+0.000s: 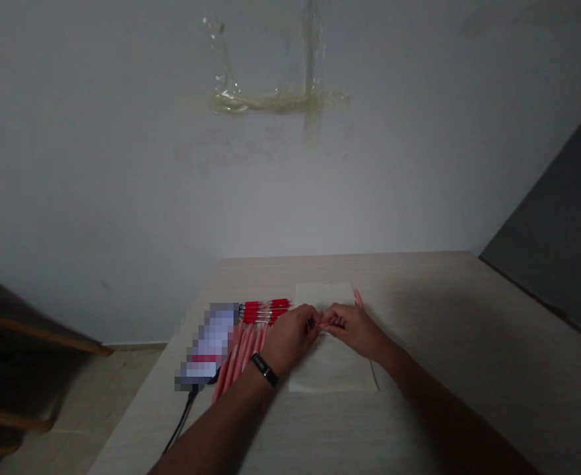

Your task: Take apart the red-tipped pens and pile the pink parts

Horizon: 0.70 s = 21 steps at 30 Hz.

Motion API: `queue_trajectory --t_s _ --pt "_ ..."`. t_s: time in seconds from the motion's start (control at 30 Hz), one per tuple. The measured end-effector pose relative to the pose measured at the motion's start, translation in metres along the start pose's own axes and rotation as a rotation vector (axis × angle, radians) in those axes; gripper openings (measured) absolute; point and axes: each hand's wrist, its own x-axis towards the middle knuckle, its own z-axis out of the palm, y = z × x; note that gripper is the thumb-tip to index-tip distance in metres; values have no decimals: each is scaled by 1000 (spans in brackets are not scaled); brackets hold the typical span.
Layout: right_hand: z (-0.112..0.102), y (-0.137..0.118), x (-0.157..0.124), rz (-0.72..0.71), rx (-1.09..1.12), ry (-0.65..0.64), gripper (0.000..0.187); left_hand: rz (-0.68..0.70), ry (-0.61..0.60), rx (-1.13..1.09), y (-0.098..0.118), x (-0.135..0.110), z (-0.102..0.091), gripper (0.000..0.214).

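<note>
My left hand (290,336) and my right hand (352,330) meet over a pale sheet of paper (333,369) on the table. Both are pinched together on a thin pink pen-like stick (324,324) held between the fingertips. A row of several pink pens with red caps (253,330) lies just left of my left hand. Another pink pen (358,298) pokes out past my right hand on the sheet's far edge. My left wrist carries a black band (264,369).
A light wooden table (444,369) stands against a grey wall with old tape marks (275,99). A blurred-out flat object (211,346) with a black cable (181,422) lies at the table's left edge. A dark chair (13,356) stands at left; a dark panel (558,244) at right.
</note>
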Motion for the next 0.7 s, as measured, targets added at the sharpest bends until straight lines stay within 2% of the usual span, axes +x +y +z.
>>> queue_trajectory --t_s 0.13,0.3,0.4,0.7 --pt "0 -1 1 0 -43 9 9 -12 -4 -19 -2 0 1 7" --pt "-11 10 3 16 -137 83 5 -162 19 70 -8 1 -4 16" --pt "-17 16 5 10 -140 122 6 -219 -6 147 -12 2 -6 17" --pt "-19 15 4 -1 -220 109 7 -218 -112 236 -12 3 0 27"
